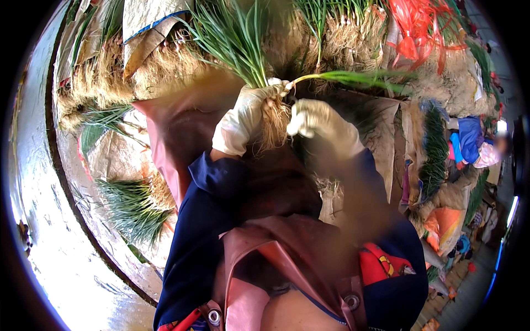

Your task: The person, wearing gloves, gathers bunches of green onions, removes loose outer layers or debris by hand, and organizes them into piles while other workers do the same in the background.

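My left hand (243, 117), in a pale glove, is wrapped round a bunch of spring onions (241, 41). Their green leaves fan out above the fist, and the stringy roots (276, 118) hang below it over my lap. One single spring onion (337, 77) lies sideways across the top of the bunch, its leaves reaching right and blurred. Close to the roots on the right is my right hand (320, 121), gloved too and smeared by motion. Its fingers are curled in; whatever they hold, if anything, is hidden.
Rooted spring onions (350, 44) lie in rows ahead, partly under sacking (152, 19). Red plastic strips (417, 33) lie at far right. Another bundle (135, 209) rests on my left beside a wet floor (49, 220). A reddish-brown apron (176, 132) covers my lap. A person (472, 140) is at far right.
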Available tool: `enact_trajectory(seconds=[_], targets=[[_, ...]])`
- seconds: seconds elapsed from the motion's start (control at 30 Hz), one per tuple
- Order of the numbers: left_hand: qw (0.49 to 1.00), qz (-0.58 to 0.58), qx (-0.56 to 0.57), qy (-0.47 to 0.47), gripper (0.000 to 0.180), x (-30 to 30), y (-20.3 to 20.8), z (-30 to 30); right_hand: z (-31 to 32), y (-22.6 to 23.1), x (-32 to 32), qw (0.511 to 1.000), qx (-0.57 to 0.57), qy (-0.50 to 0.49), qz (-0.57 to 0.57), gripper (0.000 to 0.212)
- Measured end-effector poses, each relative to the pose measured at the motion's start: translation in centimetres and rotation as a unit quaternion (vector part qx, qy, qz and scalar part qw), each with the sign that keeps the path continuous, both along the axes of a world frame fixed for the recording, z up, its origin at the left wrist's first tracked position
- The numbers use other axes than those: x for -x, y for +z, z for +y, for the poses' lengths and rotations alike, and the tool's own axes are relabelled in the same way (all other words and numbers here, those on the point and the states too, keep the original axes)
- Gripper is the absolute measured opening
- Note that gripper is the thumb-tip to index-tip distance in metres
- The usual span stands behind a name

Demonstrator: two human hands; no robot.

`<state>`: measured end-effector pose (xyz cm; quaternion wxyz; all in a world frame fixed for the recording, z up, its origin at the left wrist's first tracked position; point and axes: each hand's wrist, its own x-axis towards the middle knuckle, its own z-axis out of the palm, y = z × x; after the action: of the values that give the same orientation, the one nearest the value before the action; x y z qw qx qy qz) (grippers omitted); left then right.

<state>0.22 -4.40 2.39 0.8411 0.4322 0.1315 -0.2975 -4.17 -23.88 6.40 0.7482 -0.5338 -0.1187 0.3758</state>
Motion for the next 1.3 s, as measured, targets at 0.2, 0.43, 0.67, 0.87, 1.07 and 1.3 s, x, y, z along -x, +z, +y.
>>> enact_trajectory(seconds=[0.2, 0.43, 0.67, 0.87, 1.07, 1.3], targets=[[0.999, 0.017, 0.031, -0.022, 0.025, -0.7, -0.6, -0.4, -4.3, -2.7, 1.8, 0.814, 0.536, -0.209, -0.079, 0.037], [0.979, -0.01, 0.204, 0.023, 0.025, -0.8, -3.8, 2.5, 0.2, -4.5, -0.4, 0.883, 0.189, -0.429, -0.021, 0.022], [0.946, -0.005, 0.325, 0.014, 0.037, -0.2, -1.0, 1.6, 3.0, -0.9, -1.7, 0.532, 0.586, -0.39, -0.471, 0.048], [0.957, -0.023, 0.289, 0.022, 0.034, 0.2, -0.4, 1.9, 1.0, 2.7, -5.9, 0.51, 0.611, -0.23, -0.56, 0.011], [0.987, -0.008, 0.156, -0.026, 0.022, 0.2, -0.5, 1.1, 2.3, 1.5, -9.3, 0.479, 0.567, -0.224, -0.631, 0.007], [0.98, -0.034, 0.197, 0.007, 0.026, 0.7, -1.5, 1.1, -2.3, 5.8, -10.5, 0.824, 0.233, -0.49, -0.165, 0.01]])
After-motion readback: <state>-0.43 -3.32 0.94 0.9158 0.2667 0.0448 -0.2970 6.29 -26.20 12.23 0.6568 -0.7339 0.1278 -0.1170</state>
